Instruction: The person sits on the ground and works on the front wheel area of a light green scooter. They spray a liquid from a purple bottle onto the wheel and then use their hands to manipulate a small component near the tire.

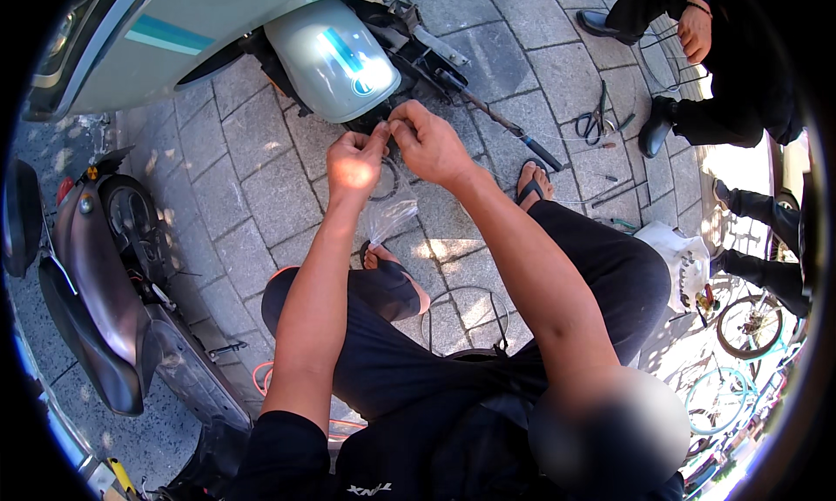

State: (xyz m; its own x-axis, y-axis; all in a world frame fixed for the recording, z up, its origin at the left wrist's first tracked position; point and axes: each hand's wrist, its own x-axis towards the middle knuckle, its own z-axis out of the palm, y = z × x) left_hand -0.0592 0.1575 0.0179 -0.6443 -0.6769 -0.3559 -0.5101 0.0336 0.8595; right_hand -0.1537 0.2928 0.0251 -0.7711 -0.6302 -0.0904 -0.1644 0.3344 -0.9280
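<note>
My left hand [353,166] and my right hand [432,144] meet at the lower end of a pale grey-green scooter fender [305,57] with a blue stripe. Both have thumb and fingers pressed together in a pinch. What lies between them is too small and covered to make out. Just below my fingers is a clear plastic bag [390,214], with a dark looped cord showing at its top. Dark mechanical parts [427,53] of the scooter lie to the right of the fender.
A black-handled bar [540,153] slants across the paving, near pliers-like tools [594,122]. A white bag [675,253] lies by my right knee. Another person's shoe [657,127] stands close on the right. A parked scooter [104,275] flanks me left; bicycles [718,398] stand far right.
</note>
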